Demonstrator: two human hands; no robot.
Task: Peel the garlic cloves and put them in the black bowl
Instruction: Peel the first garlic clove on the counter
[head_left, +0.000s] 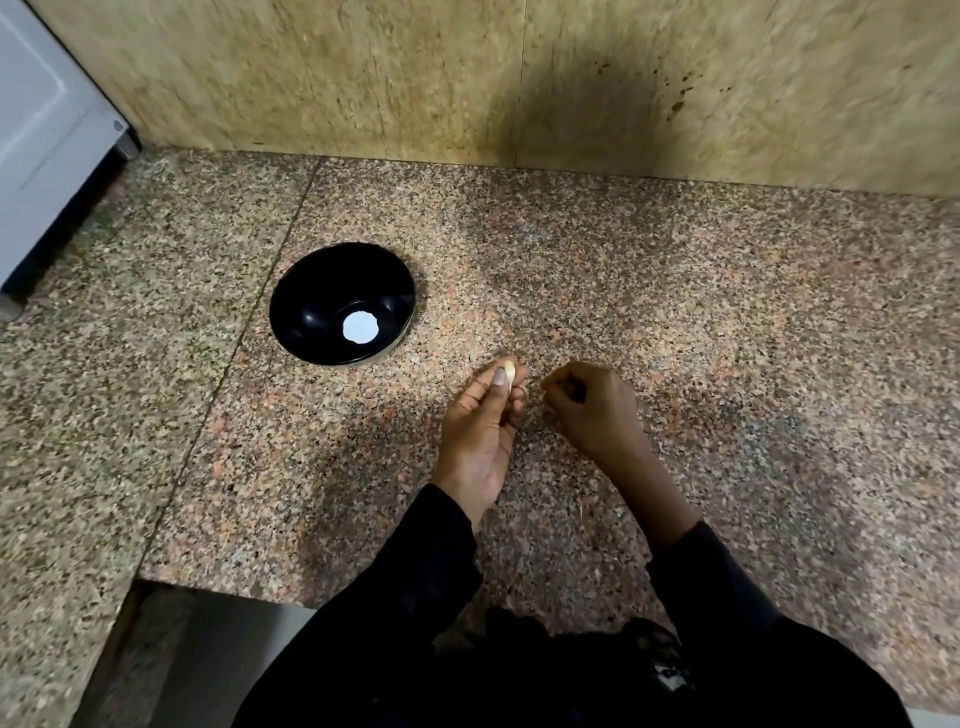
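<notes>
Garlic clove (509, 372): one, small, pale cream, pinched at the fingertips of the left hand (480, 441), held just above the counter, to the right of the bowl and nearer the person. Whether skin remains on it cannot be told.

Black bowl (311, 291): round, glossy, upright on the speckled granite counter, left of the clove and well apart from it. Inside, a round white patch on the bottom.
</notes>
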